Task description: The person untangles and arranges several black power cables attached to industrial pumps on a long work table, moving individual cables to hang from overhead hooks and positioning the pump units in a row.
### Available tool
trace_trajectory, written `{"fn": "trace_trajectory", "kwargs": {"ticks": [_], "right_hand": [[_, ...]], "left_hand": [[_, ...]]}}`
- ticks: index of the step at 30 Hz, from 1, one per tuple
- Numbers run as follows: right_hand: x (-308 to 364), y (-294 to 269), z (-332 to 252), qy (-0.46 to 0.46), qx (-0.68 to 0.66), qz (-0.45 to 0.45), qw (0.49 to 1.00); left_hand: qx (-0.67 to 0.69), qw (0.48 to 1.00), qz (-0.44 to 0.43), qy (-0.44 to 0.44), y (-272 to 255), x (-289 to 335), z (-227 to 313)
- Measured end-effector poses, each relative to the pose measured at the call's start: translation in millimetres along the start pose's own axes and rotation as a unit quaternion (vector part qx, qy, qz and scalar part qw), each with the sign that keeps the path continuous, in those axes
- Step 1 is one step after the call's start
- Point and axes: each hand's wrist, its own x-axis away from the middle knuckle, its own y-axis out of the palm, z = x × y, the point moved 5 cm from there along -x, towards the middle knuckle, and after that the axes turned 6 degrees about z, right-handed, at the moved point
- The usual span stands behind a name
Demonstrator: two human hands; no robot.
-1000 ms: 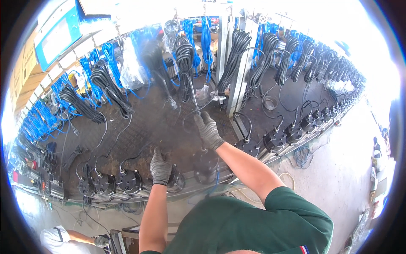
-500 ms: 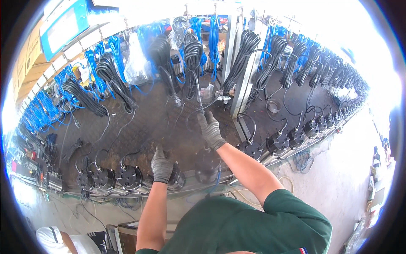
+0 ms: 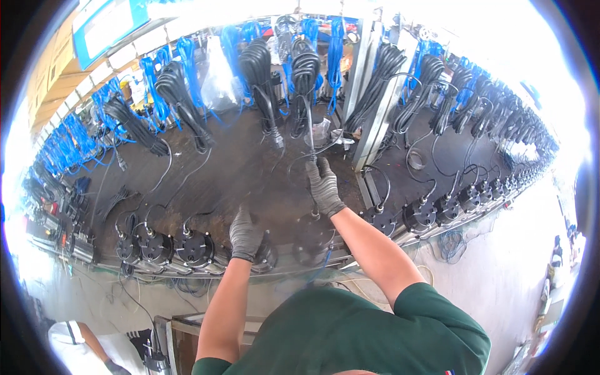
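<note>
My right hand [image 3: 324, 189], in a grey striped glove, is closed round a black cable [image 3: 309, 128] that runs down from a hanging coil [image 3: 304, 67]. A blurred black-topped cylindrical motor unit [image 3: 312, 240] stands below that hand. My left hand [image 3: 245, 235], gloved alike, is curled in beside another dark motor unit [image 3: 267, 253] at the bench's front edge. Its fingers look drawn together, but whatever is in them is hidden. Left of it sits a motor unit with a bolted black cap [image 3: 194, 249].
Black and blue cable coils [image 3: 181, 100] hang along the back of the dark bench [image 3: 206, 178]. A metal post [image 3: 384, 100] rises right of my right hand. More motor units [image 3: 420, 214] line the front edge. A co-worker's white sleeve [image 3: 69, 337] shows at lower left.
The whole view has shifted a little, so the bench appears farther right. Both hands keep about the same places by the motor units. A co-worker's gloved hand has come into sight at lower left.
</note>
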Motion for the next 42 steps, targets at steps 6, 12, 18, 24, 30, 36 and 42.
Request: {"fn": "trace_trajectory", "kwargs": {"ticks": [6, 12, 18, 24, 30, 36, 42], "right_hand": [[-1.1, -0.9, 10.9, 0.014, -0.061, 0.024, 0.998], [0.0, -8.0, 21.9, 0.034, -0.093, 0.038, 0.994], [-9.1, -14.0, 36.7, 0.066, -0.127, -0.008, 0.99], [-22.6, -19.6, 27.0, 0.051, -0.087, -0.035, 0.994], [-28.8, -19.4, -17.5, 0.053, -0.082, -0.06, 0.993], [-42.9, -29.8, -24.5, 0.068, -0.073, -0.05, 0.994], [-51.2, -39.9, -2.5, 0.043, -0.063, -0.075, 0.994]], "left_hand": [[-0.042, 0.995, -0.052, -0.07, -0.7, 0.1, -0.3], [-0.045, 0.997, -0.039, -0.045, 2.0, 3.8, -3.1], [-0.009, 0.997, -0.053, -0.054, -2.9, 2.0, 3.3], [0.003, 0.999, -0.02, -0.042, -23.8, 3.2, 17.9], [0.014, 0.999, -0.023, -0.048, -19.8, 2.2, 14.5], [0.012, 0.998, -0.022, -0.051, -18.0, 4.7, 15.3], [0.018, 0.998, -0.038, -0.052, -13.9, 2.9, 12.1]]}}
